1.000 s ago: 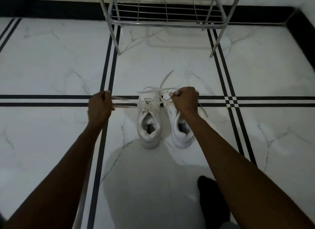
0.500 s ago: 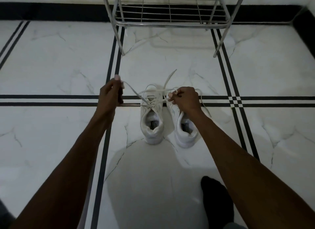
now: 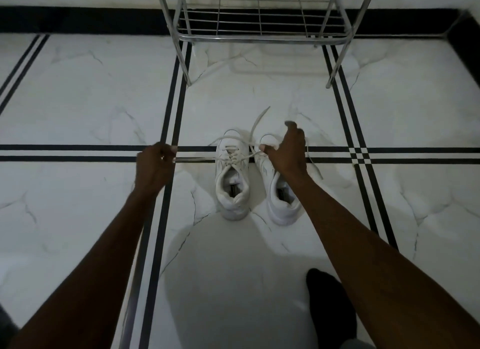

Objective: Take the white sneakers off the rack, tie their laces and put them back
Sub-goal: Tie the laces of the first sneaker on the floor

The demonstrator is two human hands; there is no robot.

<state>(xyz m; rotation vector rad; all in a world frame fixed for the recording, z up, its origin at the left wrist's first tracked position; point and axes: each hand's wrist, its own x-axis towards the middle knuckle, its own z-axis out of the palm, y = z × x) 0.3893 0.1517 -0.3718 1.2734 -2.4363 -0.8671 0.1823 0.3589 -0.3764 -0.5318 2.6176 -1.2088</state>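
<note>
Sneakers (image 3: 254,182) off rack (image 3: 259,18) | left hand (image 3: 154,167), right hand (image 3: 288,154) apart, I pinched lace ends (image 3: 197,159) | knots, return pending

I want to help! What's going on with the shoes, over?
Left hand and right hand each pinch a lace end of the left sneaker, pulled apart. Right sneaker unlaced. Rack ahead, nothing blocking.
</note>
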